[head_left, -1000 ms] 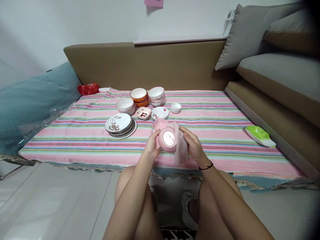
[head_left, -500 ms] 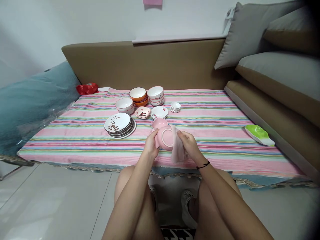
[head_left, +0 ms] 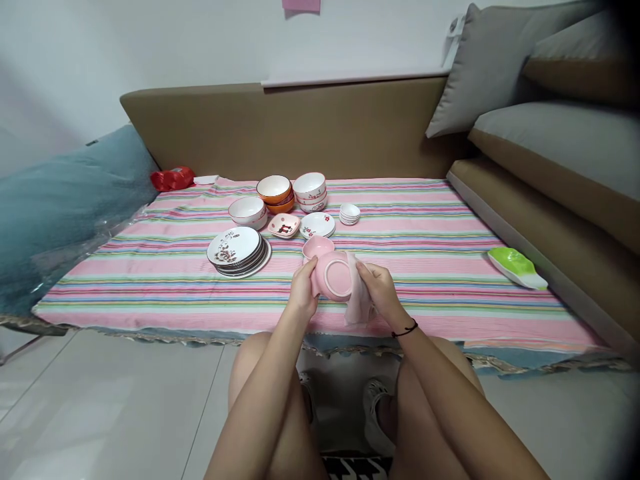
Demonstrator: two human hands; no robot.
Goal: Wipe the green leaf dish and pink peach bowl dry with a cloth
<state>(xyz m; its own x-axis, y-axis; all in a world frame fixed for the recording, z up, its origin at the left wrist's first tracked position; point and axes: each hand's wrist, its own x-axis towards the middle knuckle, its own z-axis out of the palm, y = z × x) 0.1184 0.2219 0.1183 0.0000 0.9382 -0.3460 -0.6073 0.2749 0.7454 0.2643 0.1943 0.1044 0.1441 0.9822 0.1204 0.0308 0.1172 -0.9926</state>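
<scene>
A pink bowl (head_left: 334, 276) is held up over the near part of the striped cloth, tipped so that its underside and round foot ring face me. My left hand (head_left: 304, 288) is closed on the bowl's left edge. At the other side, my right hand (head_left: 376, 285) grips a thin pale pink cloth (head_left: 358, 303) draped over the bowl's right rim. Just behind sits another pink bowl (head_left: 319, 247), partly covered by the held one. The fingertips under the cloth are hidden.
A plate stack (head_left: 236, 250) stands left. Further back are white bowls (head_left: 310, 190), orange bowls (head_left: 276, 193), a square dish (head_left: 284, 225), oval plates (head_left: 318, 225) and small dishes (head_left: 349, 213). A green leaf-shaped dish (head_left: 517, 267) lies right, near stacked cushions (head_left: 555, 147).
The held bowl has turned slightly, its foot ring shifting a little to the right. My right hand and the cloth have moved only slightly along the rim.
</scene>
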